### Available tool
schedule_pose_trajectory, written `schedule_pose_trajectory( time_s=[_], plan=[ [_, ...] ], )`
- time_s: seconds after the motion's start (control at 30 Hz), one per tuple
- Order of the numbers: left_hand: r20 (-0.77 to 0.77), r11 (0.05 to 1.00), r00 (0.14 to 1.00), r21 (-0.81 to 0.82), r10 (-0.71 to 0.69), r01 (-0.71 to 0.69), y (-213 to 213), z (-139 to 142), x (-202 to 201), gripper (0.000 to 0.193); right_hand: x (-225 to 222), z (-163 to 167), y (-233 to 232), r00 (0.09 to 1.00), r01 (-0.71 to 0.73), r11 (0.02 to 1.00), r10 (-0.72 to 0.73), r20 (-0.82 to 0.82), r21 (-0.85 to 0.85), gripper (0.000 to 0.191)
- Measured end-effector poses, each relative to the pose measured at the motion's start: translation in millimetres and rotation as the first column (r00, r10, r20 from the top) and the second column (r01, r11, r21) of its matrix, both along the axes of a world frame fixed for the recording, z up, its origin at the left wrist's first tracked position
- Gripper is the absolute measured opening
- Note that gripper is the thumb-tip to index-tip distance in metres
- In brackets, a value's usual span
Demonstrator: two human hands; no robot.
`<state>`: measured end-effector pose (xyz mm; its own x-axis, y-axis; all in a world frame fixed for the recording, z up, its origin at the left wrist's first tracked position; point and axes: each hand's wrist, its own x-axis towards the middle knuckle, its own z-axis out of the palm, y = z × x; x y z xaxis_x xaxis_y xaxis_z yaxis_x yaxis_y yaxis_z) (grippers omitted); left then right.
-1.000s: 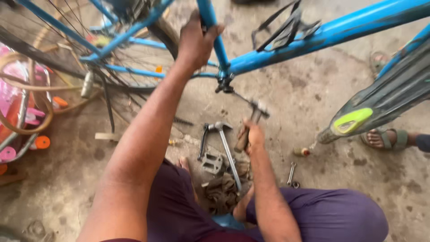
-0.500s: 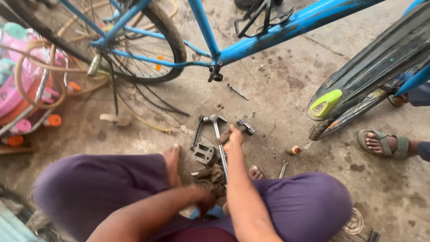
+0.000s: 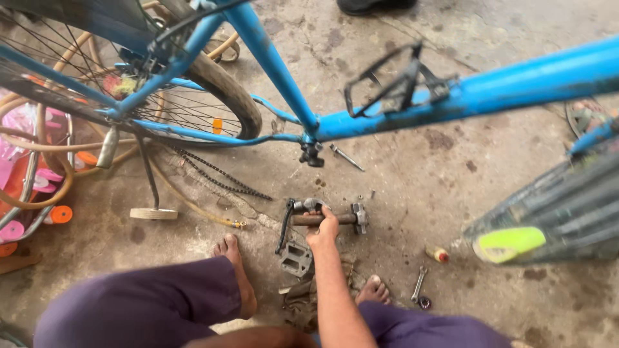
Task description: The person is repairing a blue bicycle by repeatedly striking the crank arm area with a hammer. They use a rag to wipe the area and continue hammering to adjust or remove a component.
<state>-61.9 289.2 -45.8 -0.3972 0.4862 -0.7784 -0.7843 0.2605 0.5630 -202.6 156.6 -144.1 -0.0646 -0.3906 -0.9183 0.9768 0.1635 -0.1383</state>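
My right hand reaches forward to the concrete floor and closes over the wooden handle of a hammer, whose metal head points right. Just left of the hand lies a black crank arm with a grey pedal. Above it hangs the blue bicycle frame, and its bare bottom bracket is a short way above the hand. My left hand is out of sight; only a strip of forearm shows at the bottom edge. My bare feet rest on either side of the tools.
A loose chain and a bolt lie under the frame. A small wrench and a little bottle sit right of my foot. A second bike's mudguard with a yellow-green reflector crowds the right. The rear wheel and pink items fill the left.
My left hand let go of the bicycle frame and dropped out of view. My right hand stayed at the tools and now grips the hammer handle. The view moved closer.
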Motion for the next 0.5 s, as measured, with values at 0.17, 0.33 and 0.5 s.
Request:
schedule_pose_trajectory(
  time_s=[0.17, 0.33, 0.5],
  plan=[
    [-0.013, 0.996, 0.996, 0.02, -0.084, 0.084, -20.2, -2.2, 6.0, 0.029, 0.5, -8.4, -21.3, 0.997, 0.065, 0.998, -0.066, 0.044, 0.021, 0.017],
    [-0.077, 0.964, 0.968, -0.141, -0.237, 0.225, -20.9, -29.4, -38.2, 0.031, -7.0, -6.6, -28.3, 0.998, 0.066, 0.997, -0.066, 0.0, -0.051, 0.019],
    [0.004, 0.793, 0.924, -0.513, -0.381, 0.329, -70.6, -3.0, -32.5, 0.034, -5.3, 20.2, -4.8, 0.999, 0.048, 0.995, -0.049, -0.008, -0.09, 0.014]
  ],
)
